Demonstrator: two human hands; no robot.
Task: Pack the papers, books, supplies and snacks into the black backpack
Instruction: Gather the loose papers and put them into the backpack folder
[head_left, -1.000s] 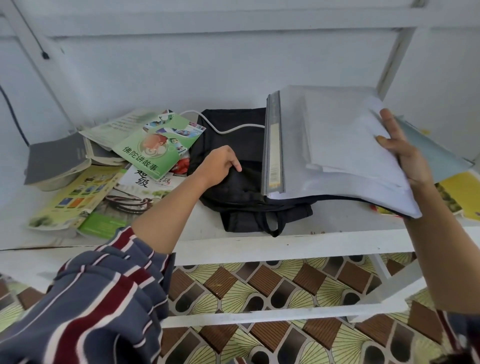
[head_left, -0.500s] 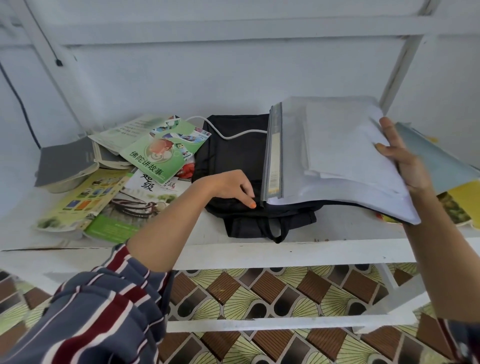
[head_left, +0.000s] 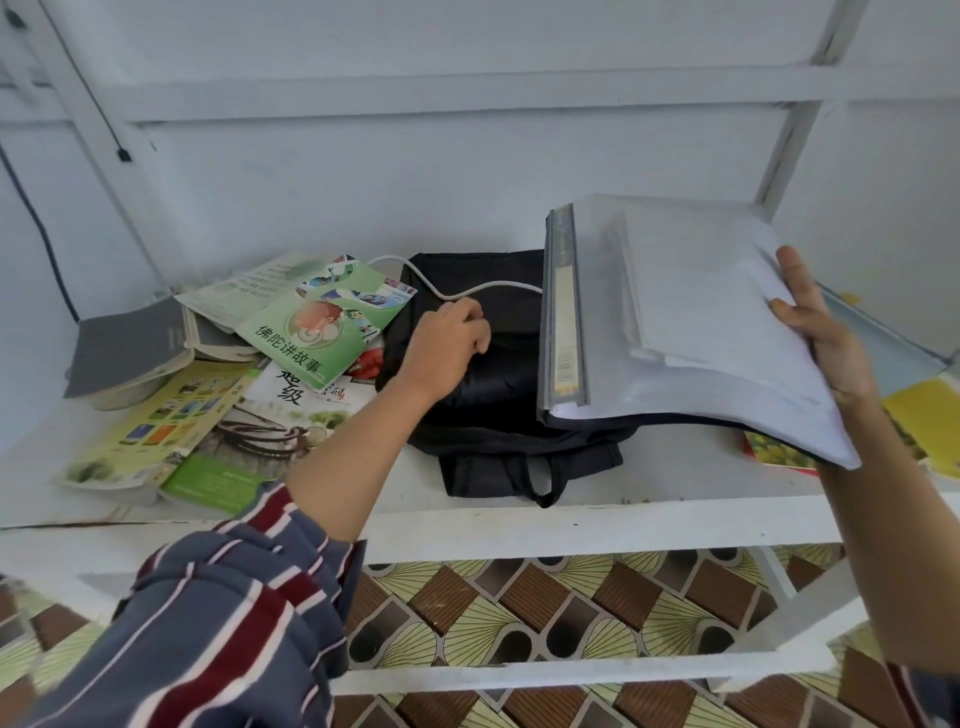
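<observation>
At the middle of the white shelf (head_left: 571, 525), the left hand (head_left: 452, 343) rests knuckles-up on the black backpack (head_left: 483, 410). Its fingers are curled down against the fabric. Whether they pinch anything cannot be determined, as the hand hides the contact. A striped sleeve (head_left: 208, 623) covers the left upper arm.

The right hand (head_left: 821, 322) holds a clear folder of papers (head_left: 675, 322) by its right edge, with the thumb on top and the fingers underneath. The folder is tilted. Its spine side lies over the right part of the backpack, and its near left corner appears to touch the fabric.

The backpack lies flat, with its straps reaching toward the front edge of the shelf. A white cable (head_left: 467, 288) crosses its rear part, just behind the left hand.

Toward the left edge of the shelf lies a loose pile of books:
- a green booklet (head_left: 322, 322) on top, just beside the backpack;
- a grey book (head_left: 130, 343) at the far left;
- a yellow-green book (head_left: 156, 426) near the front left corner.

Toward the right edge, partly under the folder, lies a yellow book (head_left: 930, 415). A tiled floor (head_left: 519, 613) shows below the shelf.
</observation>
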